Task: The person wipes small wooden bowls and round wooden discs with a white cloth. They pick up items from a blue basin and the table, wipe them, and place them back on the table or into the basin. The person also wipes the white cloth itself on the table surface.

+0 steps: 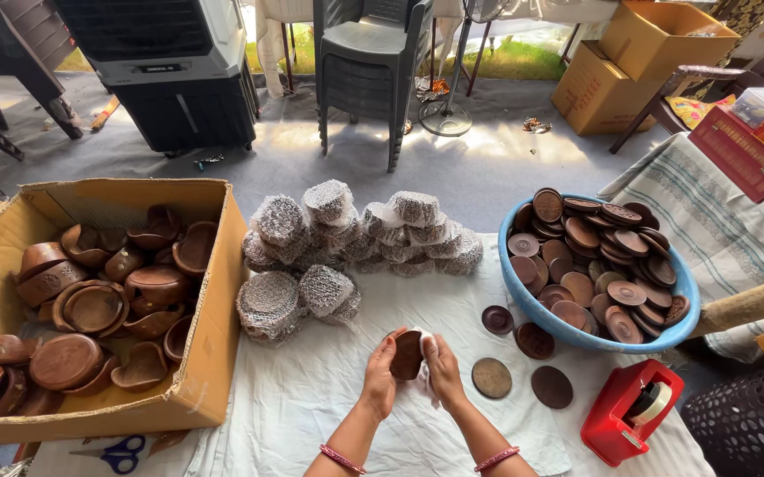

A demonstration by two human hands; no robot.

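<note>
Both hands raised over a white cloth (311, 397), closed around one small brown wooden piece (407, 355): left hand (380, 367) cupping its left edge, fingers curled; right hand (442, 369) pressing a scrap of white foam wrap (423, 389) against its right side. Piece held upright between the palms, just above the cloth, near the middle of the view.

Likely light, rigid, smooth-turned wood; hard enough to take a firm squeeze, polished enough to slip, probably prone to scuffs rather than breakage. Best held by the rim, thumb on one face and fingers on the other, as here.

At left, a tan cardboard box (209, 353), flaps open, heaped with dark wooden bowls (90, 309) and curved holders lying at all angles. At right, a blue plastic basin (523, 291), piled to the brim with round carved wooden lids (616, 256). Several loose wooden discs (491, 377) flat on the cloth just beside the basin. Behind the hands, a stack of finished bundles in white mesh foam (329, 243), touching one another, between box and basin.

Red tape dispenser (620, 415) at lower right, near the discs. Blue-handled scissors (117, 455) at the bottom edge, below the box. Further back, stacked grey plastic chairs (364, 62), an air cooler (170, 71) and more cardboard cartons (638, 62).
</note>
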